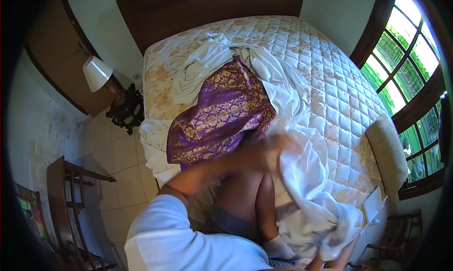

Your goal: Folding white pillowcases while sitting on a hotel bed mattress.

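A crumpled white sheet (309, 169) runs across the bed and gathers in a bunch beside my lap at the lower right. My right hand (322, 260) is in this bunch, closed on the cloth, with its fingers mostly covered. My left arm reaches across my bare legs. At its end my left hand (283, 146) is smeared by motion and touches or hovers just above the sheet; its grip does not show. Just beyond lies a purple cloth with gold floral patterns (219, 113), spread in folds over more white fabric (203, 65).
I sit on the quilted floral mattress (339, 110), a dark headboard (207, 4) at its far end. A beige cushion (387, 153) rests at the right edge by the window. Left are a lamp (97, 73) on a dark carved stand (126, 108) and a wooden chair (71, 190).
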`<control>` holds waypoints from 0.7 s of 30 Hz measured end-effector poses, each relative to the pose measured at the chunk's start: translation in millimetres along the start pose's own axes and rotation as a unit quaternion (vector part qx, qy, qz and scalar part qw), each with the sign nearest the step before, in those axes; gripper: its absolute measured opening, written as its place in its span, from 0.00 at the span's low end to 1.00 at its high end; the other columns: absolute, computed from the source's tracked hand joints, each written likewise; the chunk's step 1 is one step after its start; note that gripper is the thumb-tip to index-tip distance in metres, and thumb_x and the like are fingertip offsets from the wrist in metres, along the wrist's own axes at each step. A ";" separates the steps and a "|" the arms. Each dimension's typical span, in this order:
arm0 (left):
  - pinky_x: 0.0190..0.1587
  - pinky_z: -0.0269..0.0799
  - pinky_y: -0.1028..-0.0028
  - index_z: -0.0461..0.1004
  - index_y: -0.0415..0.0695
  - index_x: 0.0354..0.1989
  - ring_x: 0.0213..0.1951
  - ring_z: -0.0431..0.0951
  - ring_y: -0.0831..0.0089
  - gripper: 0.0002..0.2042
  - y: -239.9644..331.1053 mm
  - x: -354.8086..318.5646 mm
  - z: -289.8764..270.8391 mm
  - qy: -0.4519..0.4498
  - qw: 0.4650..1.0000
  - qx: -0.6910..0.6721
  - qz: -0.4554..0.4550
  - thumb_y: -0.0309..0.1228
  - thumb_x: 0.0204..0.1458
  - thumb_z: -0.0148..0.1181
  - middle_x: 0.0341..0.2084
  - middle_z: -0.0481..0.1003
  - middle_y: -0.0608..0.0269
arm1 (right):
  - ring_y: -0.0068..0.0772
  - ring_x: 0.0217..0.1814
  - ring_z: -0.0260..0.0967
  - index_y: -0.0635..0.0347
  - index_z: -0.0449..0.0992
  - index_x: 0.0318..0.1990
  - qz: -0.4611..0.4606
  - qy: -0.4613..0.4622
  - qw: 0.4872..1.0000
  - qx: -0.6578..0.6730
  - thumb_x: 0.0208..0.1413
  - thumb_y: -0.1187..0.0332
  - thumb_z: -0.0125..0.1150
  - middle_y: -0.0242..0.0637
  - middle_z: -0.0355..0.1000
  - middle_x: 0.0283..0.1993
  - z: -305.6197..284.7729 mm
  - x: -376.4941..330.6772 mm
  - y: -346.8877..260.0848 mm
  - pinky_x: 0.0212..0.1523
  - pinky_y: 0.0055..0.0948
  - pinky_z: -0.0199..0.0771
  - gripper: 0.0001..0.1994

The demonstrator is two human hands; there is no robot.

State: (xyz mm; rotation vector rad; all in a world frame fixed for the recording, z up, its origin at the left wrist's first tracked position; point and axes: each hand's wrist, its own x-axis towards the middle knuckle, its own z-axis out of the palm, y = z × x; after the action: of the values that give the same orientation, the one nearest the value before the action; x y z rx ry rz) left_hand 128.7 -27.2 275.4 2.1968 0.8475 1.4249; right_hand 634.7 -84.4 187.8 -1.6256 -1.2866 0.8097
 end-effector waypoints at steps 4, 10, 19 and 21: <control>0.62 0.70 0.60 0.79 0.41 0.47 0.54 0.78 0.53 0.13 -181.1 0.6 -168.6 0.272 0.909 0.273 -0.157 0.28 0.53 0.70 0.48 0.79 0.49 | 0.38 0.68 0.67 0.70 0.67 0.69 0.031 0.079 0.996 -0.036 0.68 0.66 0.63 0.45 0.69 0.68 -27.1 17.0 20.5 0.71 0.36 0.64 0.27; 0.59 0.73 0.53 0.76 0.50 0.62 0.64 0.72 0.48 0.26 -324.6 -62.7 -327.7 0.359 0.580 0.524 -0.511 0.43 0.56 0.71 0.63 0.72 0.40 | 0.38 0.68 0.67 0.70 0.67 0.69 0.074 0.153 0.982 -0.081 0.68 0.65 0.63 0.45 0.69 0.68 -23.4 27.0 32.5 0.71 0.35 0.64 0.27; 0.40 0.68 0.76 0.78 0.33 0.41 0.34 0.73 0.77 0.09 -192.9 -135.4 -231.6 0.515 0.782 0.325 -0.132 0.28 0.69 0.59 0.32 0.75 0.65 | 0.37 0.68 0.67 0.70 0.67 0.70 0.094 0.179 0.973 -0.107 0.68 0.64 0.64 0.45 0.70 0.69 -2.4 41.1 29.2 0.72 0.35 0.64 0.28; 0.36 0.62 0.80 0.76 0.34 0.41 0.33 0.67 0.84 0.10 -120.0 -159.5 -194.5 0.535 0.787 0.238 -0.195 0.29 0.72 0.55 0.31 0.70 0.72 | 0.37 0.68 0.67 0.70 0.67 0.70 0.092 0.178 0.973 -0.112 0.69 0.63 0.64 0.45 0.70 0.69 2.3 43.2 27.5 0.72 0.34 0.64 0.28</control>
State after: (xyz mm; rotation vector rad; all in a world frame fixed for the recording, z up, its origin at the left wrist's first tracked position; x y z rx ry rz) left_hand -130.1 -45.7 173.5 1.1123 2.0597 2.3758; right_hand 654.1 -44.0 163.0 -1.9883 -1.0079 0.4592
